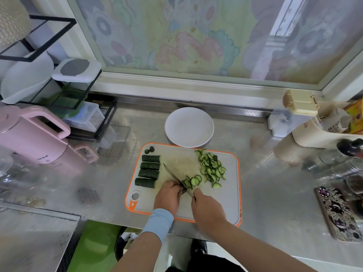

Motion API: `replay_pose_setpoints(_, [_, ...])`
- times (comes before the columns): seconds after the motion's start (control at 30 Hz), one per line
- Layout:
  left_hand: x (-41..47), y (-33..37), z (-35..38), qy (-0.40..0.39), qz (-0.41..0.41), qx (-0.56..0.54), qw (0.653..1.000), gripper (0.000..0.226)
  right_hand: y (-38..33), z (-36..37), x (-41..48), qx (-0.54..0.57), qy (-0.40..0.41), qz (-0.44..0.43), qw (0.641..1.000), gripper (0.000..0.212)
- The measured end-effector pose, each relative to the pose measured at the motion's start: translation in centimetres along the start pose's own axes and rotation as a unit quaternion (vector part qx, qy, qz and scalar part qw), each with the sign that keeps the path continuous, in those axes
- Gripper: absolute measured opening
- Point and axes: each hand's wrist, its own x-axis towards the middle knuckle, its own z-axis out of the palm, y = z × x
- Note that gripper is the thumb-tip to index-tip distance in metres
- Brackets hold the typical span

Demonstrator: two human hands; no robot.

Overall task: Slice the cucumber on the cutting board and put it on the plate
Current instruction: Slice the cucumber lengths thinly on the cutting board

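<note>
While the right grip curls round the knife handle, the blade runs diagonally up-left across the board, tip toward the chunks. Left grip, blue sleeve at the wrist, has fingers curled down, holding the piece of cucumber on the board right at the blade. The piece is mostly hidden under the fingers. Fresh slices lean together just right of the blade. A bigger pile of half-round slices lies on the board's far right part. Four dark chunks lie in a column on the board's left side, with two small ends beyond them at the far left corner. All the cucumber is on the board. White plate sits on the table just beyond the board, its near rim overlapping the board's far edge. Pink kettle stands on the table at far left, and a patterned phone lies at right.
</note>
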Motion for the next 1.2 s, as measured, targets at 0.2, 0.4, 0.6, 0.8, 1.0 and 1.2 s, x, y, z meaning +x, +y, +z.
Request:
replay_pose_setpoints(0.2, [0.2,0.4,-0.7,-0.012,-0.006,0.001,1.000,0.014,0.9,-0.1,-1.8,-0.015,0.004,0.004,1.000,0.015])
replay_pose_setpoints(0.4, [0.2,0.6,-0.9,-0.007,-0.004,0.009,1.000,0.016,1.3,0.2,-2.1,-0.028,0.005,0.017,0.999,0.012])
replay_pose_setpoints(0.6, [0.2,0.5,-0.7,-0.013,-0.012,0.008,1.000,0.017,0.8,0.5,-1.4,-0.038,-0.024,0.017,0.999,0.003])
replay_pose_setpoints(0.8, [0.0,0.1,-0.6,-0.005,0.002,-0.003,1.000,0.011,-0.3,0.6,0.1,-0.012,-0.028,0.027,0.999,0.006])
replay_pose_setpoints(1.0, [-0.2,0.4,-0.8,0.004,-0.006,0.008,1.000,0.014,0.1,0.3,-0.6,-0.011,-0.020,0.008,1.000,0.008])
replay_pose_setpoints(1.2, [-0.1,0.5,-1.1,-0.004,-0.012,0.010,1.000,0.014,0.8,-0.1,-2.1,-0.009,-0.001,0.021,1.000,0.013])
